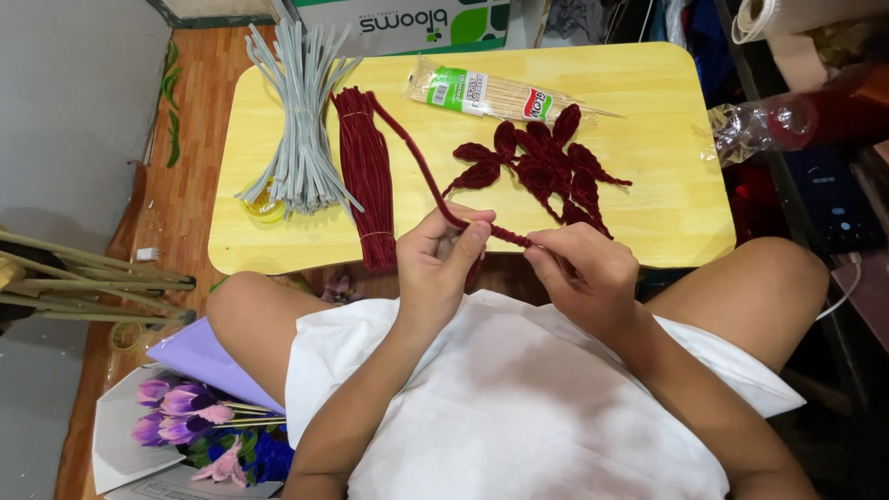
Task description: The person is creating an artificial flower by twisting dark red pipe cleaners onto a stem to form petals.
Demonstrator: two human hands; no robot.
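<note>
My left hand (440,264) and my right hand (583,273) both pinch one long dark red pipe cleaner (417,157) at the near edge of the small yellow table (648,213). The short stretch between my hands looks twisted. Its free end runs away to the upper left, across a bundle of dark red pipe cleaners (366,176). Beyond my right hand lies a cluster of leaf-shaped dark red pipe-cleaner loops (546,167).
A bundle of grey pipe cleaners (301,120) lies over a yellow tape roll (264,208) at the table's left. A clear pack of wooden skewers (491,93) sits at the back. A wrapped bouquet of purple and blue flowers (190,417) rests on the floor, left.
</note>
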